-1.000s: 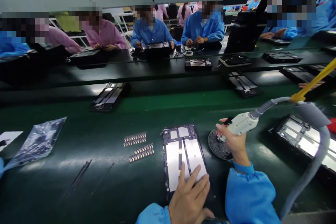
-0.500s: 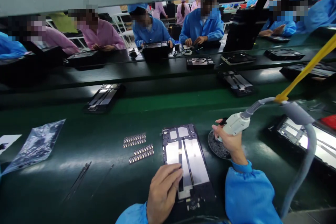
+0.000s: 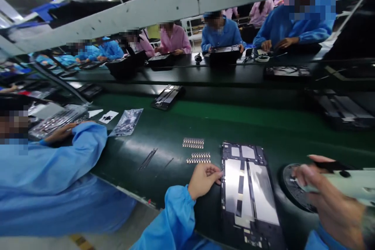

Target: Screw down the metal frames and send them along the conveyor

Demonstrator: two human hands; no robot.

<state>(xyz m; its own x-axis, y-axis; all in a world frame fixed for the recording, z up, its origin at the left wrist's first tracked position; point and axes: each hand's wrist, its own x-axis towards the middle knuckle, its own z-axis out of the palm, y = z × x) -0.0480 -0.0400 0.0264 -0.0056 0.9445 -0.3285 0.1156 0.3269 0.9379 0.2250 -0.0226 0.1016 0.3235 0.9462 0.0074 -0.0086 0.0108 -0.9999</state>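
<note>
In front of me lies an opened tablet (image 3: 236, 187), its silver battery cells and dark flex strips facing up. My left hand (image 3: 204, 179) is at its left edge, fingers curled and thumb and fingertips pressed against the frame. My right hand (image 3: 329, 199), blurred, is wrapped round a pale electric screwdriver (image 3: 351, 183) to the right of the tablet. The tool's tip is hidden behind the fingers, over a round dark dish (image 3: 293, 191). Left of the tablet lie strips of small metal-and-black parts (image 3: 193, 143), in rows.
Thin dark strips (image 3: 148, 159) and a clear plastic bag of parts (image 3: 127, 122) lie to the left. A co-worker's blue sleeve (image 3: 90, 136) reaches over the bench there. More opened tablets (image 3: 166, 97) sit on the green belt. A grey beam (image 3: 164, 4) crosses overhead.
The view has swung left, bringing in the co-worker at left. My left hand has moved off the battery cells to the tablet's left edge. My right hand still holds the screwdriver by the dish.
</note>
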